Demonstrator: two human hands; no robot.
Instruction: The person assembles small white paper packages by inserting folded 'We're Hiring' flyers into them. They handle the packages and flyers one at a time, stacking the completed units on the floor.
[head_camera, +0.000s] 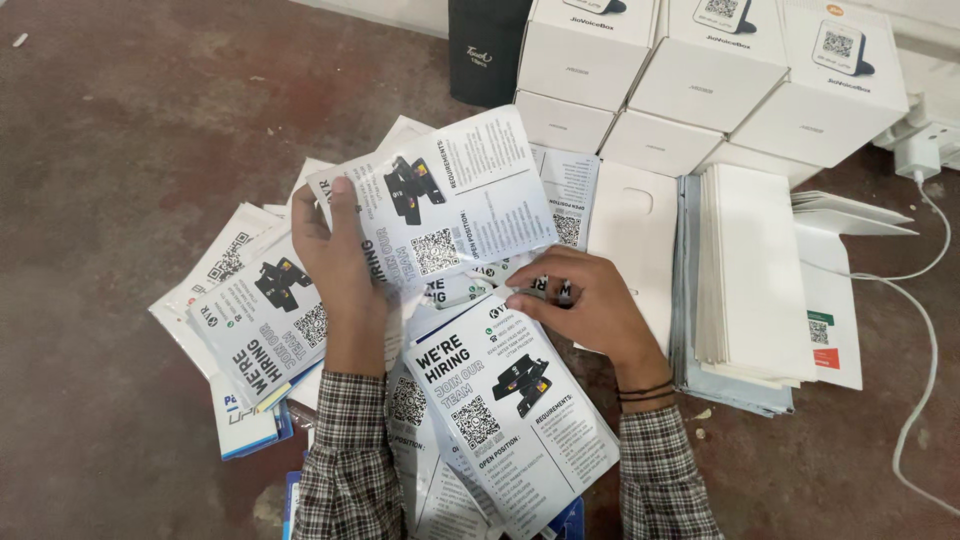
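Closest in, at six o'clock, a printed flyer (512, 405) lies face up on the heap between two checked sleeves. Swinging out to nine o'clock, more flyers (262, 320) fan across the reddish floor (120, 150), one with a blue-edged card (245, 430) beneath it. Now the left hand (335, 265), just left of centre: fingers wrapped closed on the near edge of a raised flyer (440, 205), thumb flat on its printed face, so the sheet tilts up toward twelve o'clock, off the pile. Across to the right hand (585, 300), just right of centre: fingertips curled down, pressing onto the top edge of the near flyer; whether it truly pinches the sheet I cannot tell. Past it at two o'clock lies a plain white sheet (635, 235), then a thick stack of white envelopes (750, 275) at three o'clock. Up at one o'clock white boxes (700, 80) are stacked, a dark canister (485, 50) beside them, and a white charger (915, 155) trails its cable (925, 330) down the right edge
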